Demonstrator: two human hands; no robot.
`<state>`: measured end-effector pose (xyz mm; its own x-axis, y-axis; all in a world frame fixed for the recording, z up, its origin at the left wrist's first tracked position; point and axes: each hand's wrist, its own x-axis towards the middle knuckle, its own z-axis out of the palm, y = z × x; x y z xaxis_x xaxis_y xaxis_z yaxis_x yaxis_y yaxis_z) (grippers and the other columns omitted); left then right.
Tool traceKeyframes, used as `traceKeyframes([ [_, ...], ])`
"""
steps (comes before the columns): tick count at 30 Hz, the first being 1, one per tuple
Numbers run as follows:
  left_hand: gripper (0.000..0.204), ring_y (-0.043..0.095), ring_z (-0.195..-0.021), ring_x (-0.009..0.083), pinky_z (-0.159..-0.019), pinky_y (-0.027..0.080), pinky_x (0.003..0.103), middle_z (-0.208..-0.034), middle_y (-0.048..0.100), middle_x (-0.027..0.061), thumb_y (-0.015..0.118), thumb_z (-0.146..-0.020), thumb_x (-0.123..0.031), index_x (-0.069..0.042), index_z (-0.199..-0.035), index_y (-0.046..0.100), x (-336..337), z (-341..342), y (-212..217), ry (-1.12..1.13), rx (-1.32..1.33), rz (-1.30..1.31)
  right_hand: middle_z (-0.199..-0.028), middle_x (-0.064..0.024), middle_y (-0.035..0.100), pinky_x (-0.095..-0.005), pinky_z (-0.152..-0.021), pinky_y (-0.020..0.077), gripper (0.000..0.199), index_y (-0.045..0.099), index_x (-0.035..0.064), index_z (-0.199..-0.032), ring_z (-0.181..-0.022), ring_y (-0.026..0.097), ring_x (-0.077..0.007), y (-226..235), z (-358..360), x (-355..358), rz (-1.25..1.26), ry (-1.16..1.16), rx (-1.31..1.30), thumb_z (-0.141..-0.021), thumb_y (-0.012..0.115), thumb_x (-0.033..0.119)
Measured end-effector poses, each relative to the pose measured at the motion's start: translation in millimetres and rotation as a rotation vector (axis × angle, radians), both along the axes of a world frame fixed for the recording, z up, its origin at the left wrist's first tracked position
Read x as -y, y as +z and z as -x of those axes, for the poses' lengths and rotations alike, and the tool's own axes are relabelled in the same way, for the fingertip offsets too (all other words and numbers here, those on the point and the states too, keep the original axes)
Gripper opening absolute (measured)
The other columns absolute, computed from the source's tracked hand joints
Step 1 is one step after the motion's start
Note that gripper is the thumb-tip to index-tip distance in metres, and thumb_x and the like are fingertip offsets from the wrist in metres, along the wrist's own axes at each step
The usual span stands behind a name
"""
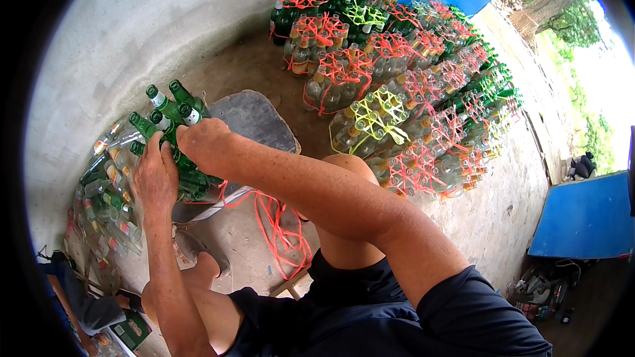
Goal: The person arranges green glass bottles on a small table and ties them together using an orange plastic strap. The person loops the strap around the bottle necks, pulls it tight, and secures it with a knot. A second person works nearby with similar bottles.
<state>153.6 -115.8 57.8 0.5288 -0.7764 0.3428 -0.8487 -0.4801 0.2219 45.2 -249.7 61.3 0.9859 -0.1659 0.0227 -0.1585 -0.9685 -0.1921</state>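
A cluster of upright green glass bottles stands at the left, on or beside a dark flat board. My left hand is at the near side of the cluster, its fingers closed about a bottle. My right hand reaches across and is closed among the bottle necks; its fingertips are hidden. Red plastic string runs from the lower part of the cluster and lies in loose loops on the floor. Whether either hand also grips string cannot be seen.
Many bottle bundles tied with red, yellow and green string stand ahead and to the right. Loose bottles are heaped against the wall at left. Another person's arm shows at lower left. Blue panels stand at right.
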Motion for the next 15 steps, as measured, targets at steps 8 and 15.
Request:
traceKeyframes([
  [8, 0.032, 0.068, -0.105, 0.0401, -0.085, 0.052, 0.051, -0.117, 0.071, 0.0203, 0.052, -0.104, -0.02, -0.004, -0.13, 0.06, 0.4, -0.5, -1.3, 0.0, -0.01, 0.004, -0.105, -0.0108, 0.07, -0.0361, -0.074, 0.0584, 0.028, 0.067, 0.0019, -0.108, -0.097, 0.075, -0.026, 1.1, -0.1, 0.1, -0.009, -0.008, -0.024, -0.083, 0.073, 0.013],
  [15, 0.032, 0.068, -0.105, 0.0407, -0.085, 0.051, 0.052, -0.117, 0.071, 0.0202, 0.051, -0.104, -0.021, -0.004, -0.13, 0.059, 0.3, 0.3, 0.5, 0.01, -0.016, -0.011, -0.106, -0.0113, 0.07, -0.0357, -0.074, 0.0584, 0.028, 0.068, 0.0018, -0.108, -0.097, 0.075, -0.0259, 2.1, 0.3, -0.9, -0.002, 0.003, -0.021, -0.083, 0.073, 0.013],
])
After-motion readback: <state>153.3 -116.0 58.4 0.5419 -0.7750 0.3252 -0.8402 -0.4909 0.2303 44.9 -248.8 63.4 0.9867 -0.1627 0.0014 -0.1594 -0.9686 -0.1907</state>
